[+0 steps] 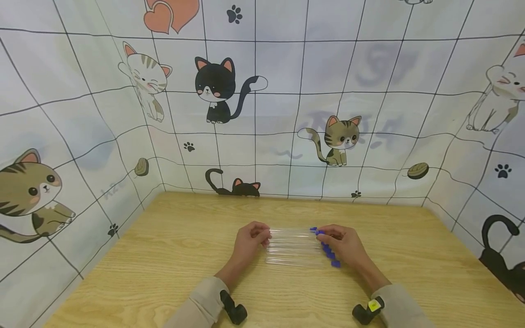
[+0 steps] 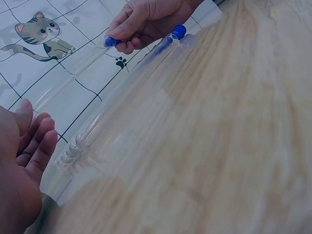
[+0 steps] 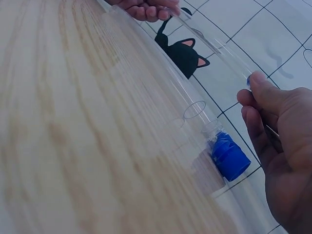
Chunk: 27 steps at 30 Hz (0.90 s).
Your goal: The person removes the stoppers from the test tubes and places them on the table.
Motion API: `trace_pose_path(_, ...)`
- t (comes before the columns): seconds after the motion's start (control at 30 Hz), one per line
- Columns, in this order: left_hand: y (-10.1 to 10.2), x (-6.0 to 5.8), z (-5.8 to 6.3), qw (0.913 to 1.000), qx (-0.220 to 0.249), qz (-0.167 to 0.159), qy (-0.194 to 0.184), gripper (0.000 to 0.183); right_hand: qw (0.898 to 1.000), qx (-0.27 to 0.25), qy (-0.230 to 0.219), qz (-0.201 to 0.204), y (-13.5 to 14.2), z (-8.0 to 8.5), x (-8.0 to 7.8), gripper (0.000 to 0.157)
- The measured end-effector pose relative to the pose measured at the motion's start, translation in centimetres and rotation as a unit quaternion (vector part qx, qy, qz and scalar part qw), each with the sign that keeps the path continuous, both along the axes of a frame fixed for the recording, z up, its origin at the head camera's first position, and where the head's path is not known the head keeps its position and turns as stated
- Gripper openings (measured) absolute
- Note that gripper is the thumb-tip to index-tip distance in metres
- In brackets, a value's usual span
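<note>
Several clear test tubes (image 1: 293,263) with blue caps lie side by side on the wooden table, caps to the right. Above the row, both hands hold one more clear test tube (image 2: 73,72) by its two ends. My left hand (image 1: 250,239) pinches its clear end between thumb and fingers. At the other end, the thumb and fingertips of my right hand (image 1: 344,243) grip its blue cap (image 2: 111,42). In the right wrist view this cap is mostly hidden behind the thumb, while the blue caps (image 3: 230,158) of the lying tubes show below.
The wooden table (image 1: 164,255) stretches out around the tubes. A white curtain (image 1: 279,68) with cat drawings and a grid pattern stands behind it and along both sides. Each wrist carries a small black camera (image 1: 234,309).
</note>
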<state>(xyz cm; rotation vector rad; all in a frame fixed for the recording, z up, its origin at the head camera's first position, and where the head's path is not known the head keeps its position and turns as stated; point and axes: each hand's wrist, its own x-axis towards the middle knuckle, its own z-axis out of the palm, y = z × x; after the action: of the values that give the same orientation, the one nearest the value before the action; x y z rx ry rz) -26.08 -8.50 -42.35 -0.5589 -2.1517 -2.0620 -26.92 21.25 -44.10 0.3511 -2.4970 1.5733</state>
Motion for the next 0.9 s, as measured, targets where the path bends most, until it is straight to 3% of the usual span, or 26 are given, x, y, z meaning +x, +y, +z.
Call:
trace_pose_path(0.2,0.0,0.0,0.1,1.0,0.0,0.003,-0.005,0.014,1.0,0.022,0.019,0.013,0.0,0.2,0.1,0.027)
trace_pose_path(0.33,0.1,-0.6,-0.5,0.9999,0.009,0.006,-0.002,0.013,0.998,0.038,0.036,0.02,0.0,0.4,0.0,0.024)
trace_pose_path(0.47,0.1,-1.7,-1.8,0.9997,0.01,0.023,0.008,0.012,0.996,0.055,0.061,0.027,-0.1,0.7,-0.1,0.021)
trace_pose_path(0.63,0.0,-1.8,-1.6,0.9985,0.025,0.047,0.012,0.015,0.993,0.082,0.077,0.025,-0.6,1.7,0.3,0.018)
trace_pose_path(0.7,-0.3,-2.1,-1.6,0.9959,0.055,0.072,0.002,0.016,0.995,0.076,0.071,0.011,0.0,1.6,0.2,0.022)
trace_pose_path(0.83,-1.3,-3.2,-2.5,0.9826,0.105,0.151,-0.029,0.018,0.997,0.023,0.038,-0.068,2.4,0.7,-0.5,0.038)
trace_pose_path(0.9,-1.7,-3.4,-2.8,0.98,0.102,0.165,-0.045,0.017,0.995,-0.011,0.017,-0.102,3.1,0.5,-0.5,0.044)
